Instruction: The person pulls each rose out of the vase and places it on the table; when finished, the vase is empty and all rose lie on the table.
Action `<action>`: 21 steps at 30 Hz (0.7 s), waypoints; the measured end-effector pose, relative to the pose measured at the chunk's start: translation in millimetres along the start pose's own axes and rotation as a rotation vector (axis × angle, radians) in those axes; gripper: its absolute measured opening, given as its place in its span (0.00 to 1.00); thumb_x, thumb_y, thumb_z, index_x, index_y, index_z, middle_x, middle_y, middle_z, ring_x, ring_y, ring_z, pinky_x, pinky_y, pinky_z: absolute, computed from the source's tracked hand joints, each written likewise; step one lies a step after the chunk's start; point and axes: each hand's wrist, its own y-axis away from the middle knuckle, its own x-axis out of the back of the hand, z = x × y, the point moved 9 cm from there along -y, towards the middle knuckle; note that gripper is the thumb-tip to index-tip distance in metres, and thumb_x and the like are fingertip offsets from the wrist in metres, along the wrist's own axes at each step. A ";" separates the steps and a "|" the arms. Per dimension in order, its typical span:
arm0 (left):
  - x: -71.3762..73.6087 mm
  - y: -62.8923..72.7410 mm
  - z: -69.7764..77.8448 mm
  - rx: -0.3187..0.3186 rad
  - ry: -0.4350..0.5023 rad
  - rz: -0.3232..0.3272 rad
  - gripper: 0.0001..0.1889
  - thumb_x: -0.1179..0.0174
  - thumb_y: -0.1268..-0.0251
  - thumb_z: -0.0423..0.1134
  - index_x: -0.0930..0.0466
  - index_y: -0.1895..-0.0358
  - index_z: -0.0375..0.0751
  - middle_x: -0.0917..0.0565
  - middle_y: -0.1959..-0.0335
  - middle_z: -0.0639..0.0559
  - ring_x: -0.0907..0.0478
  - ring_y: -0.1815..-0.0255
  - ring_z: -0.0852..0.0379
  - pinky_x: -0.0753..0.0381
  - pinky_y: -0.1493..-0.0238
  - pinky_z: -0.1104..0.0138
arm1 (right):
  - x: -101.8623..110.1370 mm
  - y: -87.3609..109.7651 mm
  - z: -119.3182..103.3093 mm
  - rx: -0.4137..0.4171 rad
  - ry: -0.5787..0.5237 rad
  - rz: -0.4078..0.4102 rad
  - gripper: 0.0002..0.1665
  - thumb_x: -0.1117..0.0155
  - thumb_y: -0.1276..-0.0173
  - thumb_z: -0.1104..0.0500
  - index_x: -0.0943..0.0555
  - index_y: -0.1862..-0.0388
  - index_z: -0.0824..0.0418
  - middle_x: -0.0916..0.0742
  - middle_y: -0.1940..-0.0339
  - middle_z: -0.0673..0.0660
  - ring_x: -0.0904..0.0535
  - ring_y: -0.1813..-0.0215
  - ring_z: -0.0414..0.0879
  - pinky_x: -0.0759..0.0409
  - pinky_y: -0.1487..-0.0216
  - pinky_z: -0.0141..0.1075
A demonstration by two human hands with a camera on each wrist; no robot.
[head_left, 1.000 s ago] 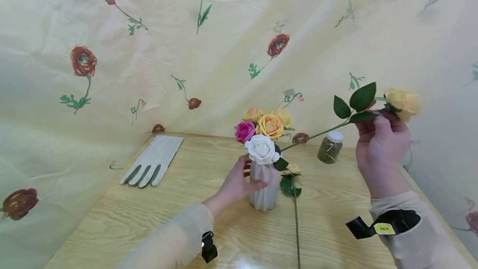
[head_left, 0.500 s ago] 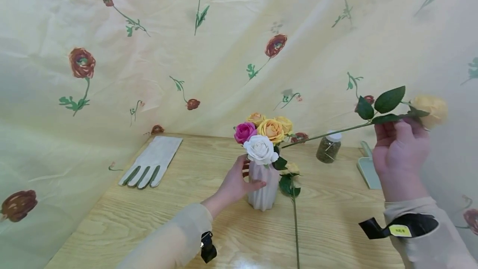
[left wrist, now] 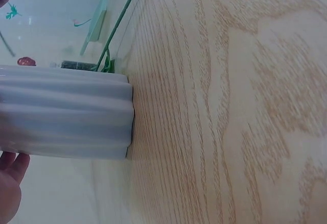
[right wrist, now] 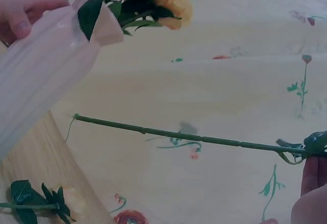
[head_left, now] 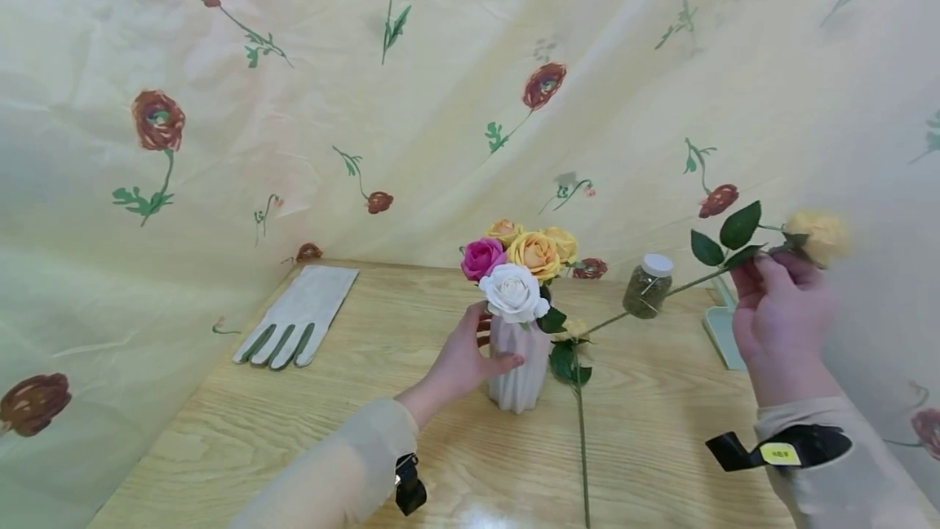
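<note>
In the head view my left hand (head_left: pixel 464 359) grips the side of a white ribbed vase (head_left: pixel 518 382) standing upright on the table. The vase holds a white rose (head_left: pixel 514 294), a magenta rose (head_left: pixel 482 259) and several yellow-orange roses (head_left: pixel 534 255). On the right, my right hand (head_left: pixel 784 325) pinches the stem of a pale yellow rose (head_left: pixel 817 237) just below its bloom and leaves. Its long bare stem (right wrist: pixel 173 134) slants down leftward, and its cut end is apart from the vase in the right wrist view. Another yellow rose (head_left: pixel 569 364) lies beside the vase, stem toward me.
Behind the held stem stands a jar (head_left: pixel 648 288) with a white lid and dark contents. A pale green dustpan (head_left: pixel 724 338) lies at the right, partly behind my right hand. A white and grey-green glove (head_left: pixel 299 318) lies at the left. Flower-printed cloth (head_left: pixel 441 104) hangs behind the table.
My right hand first moved right with the rose, uncovering the dustpan, then dipped slightly. The stem's cut end has dropped from beside the vase mouth. My left hand stays on the vase.
</note>
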 end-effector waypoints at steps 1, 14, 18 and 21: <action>-0.1 -0.1 0.1 -0.001 0.002 -0.001 0.45 0.29 0.50 0.50 0.46 0.31 0.44 0.32 0.39 0.47 0.30 0.41 0.47 0.27 0.43 0.55 | 2.0 -0.3 1.1 0.002 0.011 0.003 0.10 0.46 0.42 0.83 0.30 0.69 0.72 0.23 0.69 0.60 0.22 0.76 0.53 0.16 0.71 0.41; 0.5 1.5 2.5 -0.004 0.016 -0.003 0.45 0.30 0.48 0.49 0.47 0.30 0.44 0.33 0.39 0.45 0.31 0.41 0.45 0.27 0.42 0.54 | 15.8 -0.9 20.8 -0.054 0.154 -0.068 0.11 0.39 0.45 0.81 0.27 0.67 0.71 0.20 0.69 0.60 0.18 0.73 0.50 0.17 0.73 0.35; 1.0 1.1 3.6 -0.014 0.011 0.000 0.45 0.30 0.48 0.49 0.47 0.31 0.43 0.33 0.39 0.45 0.31 0.41 0.45 0.27 0.42 0.55 | 18.7 1.5 30.4 -0.078 0.260 -0.098 0.11 0.36 0.46 0.79 0.24 0.66 0.71 0.20 0.69 0.59 0.18 0.71 0.48 0.17 0.71 0.33; 0.7 1.0 4.1 -0.019 0.011 -0.002 0.45 0.30 0.48 0.48 0.47 0.31 0.43 0.33 0.39 0.45 0.31 0.41 0.45 0.27 0.42 0.55 | 21.1 3.5 38.1 -0.106 0.356 -0.128 0.11 0.34 0.46 0.77 0.23 0.65 0.70 0.19 0.69 0.58 0.19 0.70 0.46 0.17 0.69 0.31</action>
